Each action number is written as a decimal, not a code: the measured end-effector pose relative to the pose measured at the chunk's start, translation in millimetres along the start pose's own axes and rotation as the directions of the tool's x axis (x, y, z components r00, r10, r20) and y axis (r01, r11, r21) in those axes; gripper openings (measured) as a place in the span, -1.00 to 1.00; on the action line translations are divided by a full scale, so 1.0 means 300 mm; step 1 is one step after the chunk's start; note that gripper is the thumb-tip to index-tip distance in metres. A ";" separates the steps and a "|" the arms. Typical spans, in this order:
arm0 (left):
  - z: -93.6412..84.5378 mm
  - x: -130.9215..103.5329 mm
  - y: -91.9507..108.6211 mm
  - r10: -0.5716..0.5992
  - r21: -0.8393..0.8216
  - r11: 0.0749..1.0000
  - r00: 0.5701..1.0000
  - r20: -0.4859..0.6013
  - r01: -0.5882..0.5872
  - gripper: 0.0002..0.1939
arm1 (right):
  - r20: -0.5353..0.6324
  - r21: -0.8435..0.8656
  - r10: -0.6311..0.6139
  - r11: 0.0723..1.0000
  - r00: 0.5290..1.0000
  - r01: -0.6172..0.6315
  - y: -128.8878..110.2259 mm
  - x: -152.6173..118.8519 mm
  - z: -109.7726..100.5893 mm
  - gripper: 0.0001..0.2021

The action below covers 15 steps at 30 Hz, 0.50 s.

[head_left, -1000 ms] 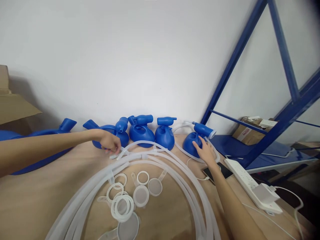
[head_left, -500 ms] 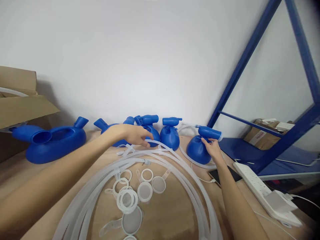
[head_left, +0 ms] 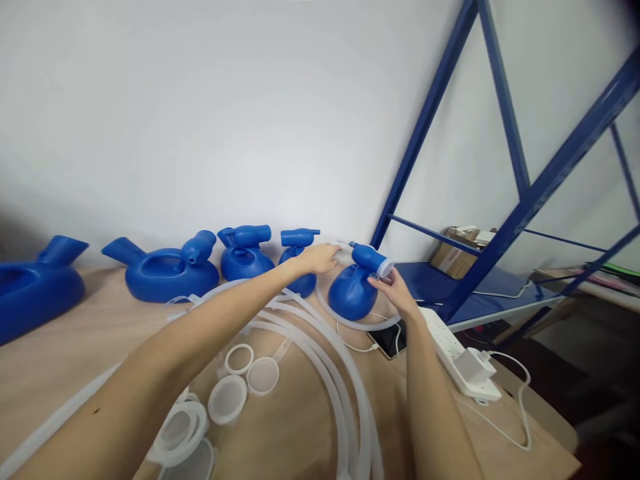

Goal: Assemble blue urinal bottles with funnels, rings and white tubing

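Note:
At the right end of a row of blue bottles, a blue bottle [head_left: 352, 293] has a tilted neck with a white cap [head_left: 385, 267]. Fingers of my right hand [head_left: 395, 292] are closed on its neck just below the cap. My left hand [head_left: 323, 258] is over another blue bottle [head_left: 298, 237], its fingers apart and pointing toward a clear tube behind the capped bottle. Nothing shows in the left hand. More blue bottles [head_left: 165, 273] stand to the left. Coiled translucent tubing [head_left: 345, 380] curves around white rings [head_left: 239, 359] and round lids [head_left: 227, 399].
A phone [head_left: 389, 340] with a white cable lies right of the tubing. Beside my right forearm is a white power strip [head_left: 450, 347] with a charger [head_left: 473, 365]. A blue metal rack [head_left: 425, 127] with a cardboard box [head_left: 453, 257] stands at the right.
The view has turned right. My left hand has moved right, from the middle bottles toward the capped one. My right hand has stayed at the capped bottle's neck.

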<state>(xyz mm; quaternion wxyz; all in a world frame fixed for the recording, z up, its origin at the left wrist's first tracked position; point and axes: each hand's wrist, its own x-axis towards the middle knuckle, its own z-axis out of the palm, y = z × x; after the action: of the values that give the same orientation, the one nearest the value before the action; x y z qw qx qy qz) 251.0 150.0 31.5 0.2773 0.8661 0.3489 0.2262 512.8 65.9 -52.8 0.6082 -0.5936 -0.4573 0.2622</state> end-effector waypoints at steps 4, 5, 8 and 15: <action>0.105 0.228 -0.048 -0.119 -0.355 0.929 0.993 -0.009 0.108 -0.61 | -0.083 0.110 -0.107 0.987 0.991 0.116 0.076 0.035 0.082 -0.38; 0.136 0.268 -0.064 -0.147 -0.439 0.888 0.989 0.001 0.133 -0.60 | -0.101 0.124 -0.115 0.984 0.988 0.127 0.091 0.041 0.089 -0.43; 0.228 0.336 -0.106 -0.177 -0.653 0.742 0.984 0.029 0.153 -0.59 | -0.129 0.155 -0.120 0.978 0.984 0.140 0.124 0.051 0.087 -0.52; 0.369 0.386 -0.136 -0.062 -0.906 0.422 0.998 -0.010 0.018 -0.60 | -0.161 0.176 -0.089 0.977 0.983 0.118 0.162 0.049 0.079 -0.58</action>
<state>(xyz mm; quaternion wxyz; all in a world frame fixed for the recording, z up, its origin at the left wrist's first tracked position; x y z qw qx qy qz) 371.9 223.4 -54.0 0.6971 0.5681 0.1989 0.3896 509.7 97.6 -98.7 0.7065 -0.5280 -0.4137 0.2255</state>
